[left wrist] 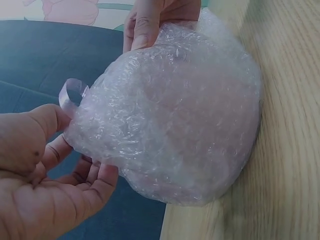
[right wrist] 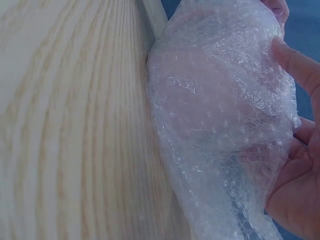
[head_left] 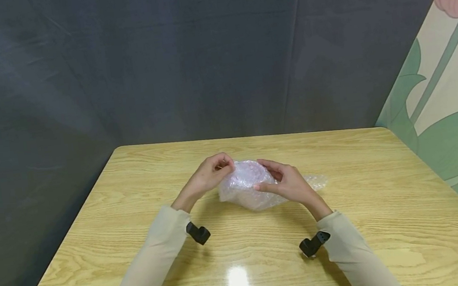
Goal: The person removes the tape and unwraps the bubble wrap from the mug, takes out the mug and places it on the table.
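A rounded, pale pink object wrapped in clear bubble wrap [head_left: 249, 197] stands on the table between the two hands. What it is cannot be made out through the layers. My left hand [head_left: 211, 173] pinches the upper left edge of the wrap between thumb and finger. Beside that thumb, a curled strip of clear, pinkish tape [left wrist: 65, 102] sticks up in the left wrist view. On the other side, my right hand [head_left: 288, 182] holds the bundle, thumb in front and fingers behind. The right wrist view shows the crinkled bubble wrap [right wrist: 215, 95] with its loose tail hanging toward the bottom.
The wooden table [head_left: 139, 249] lies under the bundle. Dark cloth [head_left: 185, 62] hangs behind and to the left, and a wall painted with a tulip [head_left: 452, 77] stands on the right. A small black camera [head_left: 199, 233] sits on each wrist.
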Demonstrator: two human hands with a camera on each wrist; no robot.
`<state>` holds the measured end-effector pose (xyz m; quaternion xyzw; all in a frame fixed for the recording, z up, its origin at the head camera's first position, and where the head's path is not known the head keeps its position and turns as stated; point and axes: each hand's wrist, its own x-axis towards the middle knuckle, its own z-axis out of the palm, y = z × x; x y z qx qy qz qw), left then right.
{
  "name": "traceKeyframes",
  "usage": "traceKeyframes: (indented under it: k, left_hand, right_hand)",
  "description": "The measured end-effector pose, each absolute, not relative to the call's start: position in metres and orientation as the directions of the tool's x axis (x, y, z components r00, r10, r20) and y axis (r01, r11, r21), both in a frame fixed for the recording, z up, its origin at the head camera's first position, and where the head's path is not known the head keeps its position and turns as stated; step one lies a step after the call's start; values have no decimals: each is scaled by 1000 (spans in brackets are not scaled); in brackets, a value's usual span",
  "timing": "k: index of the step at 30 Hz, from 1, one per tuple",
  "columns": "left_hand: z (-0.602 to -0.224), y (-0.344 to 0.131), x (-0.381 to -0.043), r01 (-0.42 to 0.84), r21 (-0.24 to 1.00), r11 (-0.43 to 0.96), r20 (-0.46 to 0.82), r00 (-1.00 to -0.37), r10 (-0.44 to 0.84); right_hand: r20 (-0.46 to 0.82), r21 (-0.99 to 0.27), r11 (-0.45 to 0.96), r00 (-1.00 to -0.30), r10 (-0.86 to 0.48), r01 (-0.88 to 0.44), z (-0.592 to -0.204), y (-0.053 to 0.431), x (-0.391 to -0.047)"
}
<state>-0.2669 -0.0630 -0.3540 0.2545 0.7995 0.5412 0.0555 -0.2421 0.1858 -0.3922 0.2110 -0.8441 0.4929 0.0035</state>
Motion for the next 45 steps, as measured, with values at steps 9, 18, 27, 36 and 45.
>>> traceKeyframes:
  k: [9,18,27,36,45]
  left_hand:
    - [-350,-58,-268,313,872,377,145,-900,412]
    - [-343,-48,-267,317,833,454,152,-919,364]
    - [-341,-42,-267,308,797,519,134,-929,346]
    - [-341,-42,-269,341,777,529,153,-918,366]
    - [-340,-45,-268,334,808,486,145,-911,385]
  right_hand:
    - [195,-831,439,-919,-344,-341,-393,186,-242]
    - [200,-836,425,-913,-354,-348,-396,187,-242]
    - [204,-833,429,-914,-351,-350,-396,185,-242]
    - [217,-829,426,-910,-354,-363,-395,185,-242]
    - [214,-827,434,-913,-347,-359,-394,186,-242]
